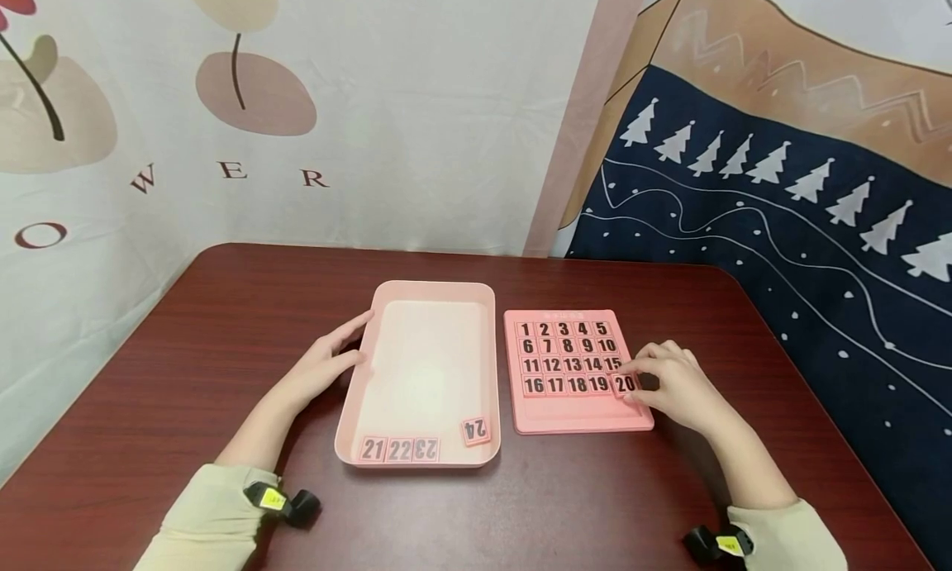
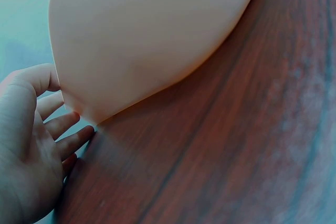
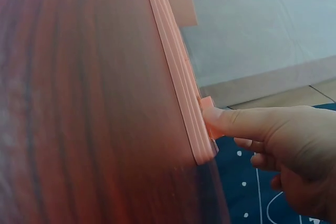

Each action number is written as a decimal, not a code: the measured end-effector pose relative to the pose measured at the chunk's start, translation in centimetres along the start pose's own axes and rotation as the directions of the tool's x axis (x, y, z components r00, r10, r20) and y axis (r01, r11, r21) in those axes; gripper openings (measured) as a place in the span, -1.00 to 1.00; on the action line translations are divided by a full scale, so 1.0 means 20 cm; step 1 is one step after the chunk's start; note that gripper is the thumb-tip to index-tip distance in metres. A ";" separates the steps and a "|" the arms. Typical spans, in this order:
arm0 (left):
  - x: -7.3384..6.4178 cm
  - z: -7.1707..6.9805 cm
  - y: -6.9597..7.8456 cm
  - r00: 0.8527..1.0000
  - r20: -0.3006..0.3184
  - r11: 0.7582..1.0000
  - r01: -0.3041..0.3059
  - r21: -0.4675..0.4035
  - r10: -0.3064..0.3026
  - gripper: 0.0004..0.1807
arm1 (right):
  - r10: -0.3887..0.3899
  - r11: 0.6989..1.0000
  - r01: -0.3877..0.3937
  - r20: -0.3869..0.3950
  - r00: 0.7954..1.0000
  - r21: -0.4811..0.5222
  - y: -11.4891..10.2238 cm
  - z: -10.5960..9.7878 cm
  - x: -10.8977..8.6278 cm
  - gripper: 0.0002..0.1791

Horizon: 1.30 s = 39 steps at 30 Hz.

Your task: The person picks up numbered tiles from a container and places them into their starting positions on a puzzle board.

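My left hand [image 1: 320,371] rests against the left wall of a pale pink tray [image 1: 424,291], its fingers fairly straight. In the left wrist view, thumb and fingertips touch the outer side of the tray [image 2: 136,40]. With thumb and fingers, my right hand [image 1: 680,389] pinches the pink number tile "20" [image 1: 625,384]. That tile sits slightly askew at the right end of the fourth row on a pink number board [image 1: 580,414]. Tiles 1 to 19 fill the rows above and beside it. In the right wrist view the pinched tile [image 3: 208,101] shows only partly, above the board's edge.
Inside the tray, tiles "21" [image 1: 373,449], "22" [image 1: 400,449] and "23" [image 1: 426,449] lie along the near wall. Tile "24" [image 1: 476,430] lies upside down at the near right corner. Tray and board stand side by side on a dark red wooden table [image 1: 565,505].
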<state>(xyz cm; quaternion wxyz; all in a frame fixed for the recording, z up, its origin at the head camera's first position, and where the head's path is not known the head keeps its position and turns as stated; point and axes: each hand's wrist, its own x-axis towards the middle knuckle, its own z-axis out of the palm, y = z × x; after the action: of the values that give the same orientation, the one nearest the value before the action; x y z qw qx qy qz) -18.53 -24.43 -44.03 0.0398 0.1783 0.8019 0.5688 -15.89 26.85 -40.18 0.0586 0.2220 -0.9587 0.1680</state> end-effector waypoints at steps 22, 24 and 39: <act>0.00 0.00 0.01 1.000 -0.002 1.000 0.011 0.008 -0.011 -0.31 | 0.014 0.999 -0.013 -0.029 0.999 0.035 0.03 0.06 0.00 -0.66; 0.00 0.00 0.01 1.000 -0.003 1.000 0.008 0.010 -0.008 -0.31 | 0.019 0.999 -0.017 -0.035 0.999 0.044 0.03 0.06 -0.01 -0.67; 0.00 -0.01 0.01 1.000 0.003 1.000 0.018 0.015 -0.018 -0.30 | -0.009 0.998 0.013 -0.066 0.998 0.060 -0.05 0.00 0.02 -0.73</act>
<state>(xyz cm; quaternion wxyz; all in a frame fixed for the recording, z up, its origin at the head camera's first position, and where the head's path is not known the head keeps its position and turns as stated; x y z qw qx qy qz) -18.51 -24.49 -43.82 0.0444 0.1723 0.8078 0.5620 -15.72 25.80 -39.89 0.0842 0.2235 -0.9495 0.2036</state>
